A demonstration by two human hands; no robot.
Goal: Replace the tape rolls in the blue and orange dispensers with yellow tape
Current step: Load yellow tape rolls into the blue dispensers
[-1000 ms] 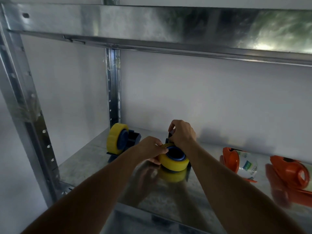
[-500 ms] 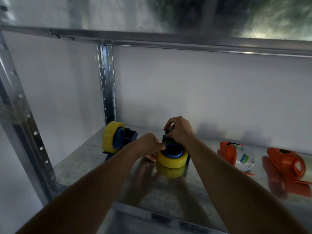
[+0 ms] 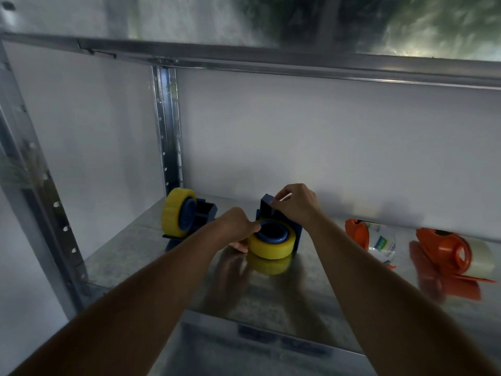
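A blue dispenser (image 3: 267,210) lies on its side mid-shelf with a yellow tape roll (image 3: 271,244) on its blue hub. My left hand (image 3: 235,226) grips the roll's left edge, thumb at the hub rim. At the dispenser's raised cutter end my right hand (image 3: 294,203) pinches the tape end. Another blue dispenser (image 3: 202,214) with a yellow roll (image 3: 173,213) stands upright at the left. Two orange dispensers (image 3: 356,234) (image 3: 444,249) holding clear tape lie at the right.
Everything rests on a shiny metal shelf (image 3: 271,291) against a white wall. An upper shelf beam (image 3: 271,61) runs overhead. Perforated metal posts stand at the back left (image 3: 168,131) and the near left (image 3: 35,196).
The view tilted downward. My right hand has lifted a little along the dispenser's upright end, exposing more of its blue body. My left hand stays on the yellow roll.
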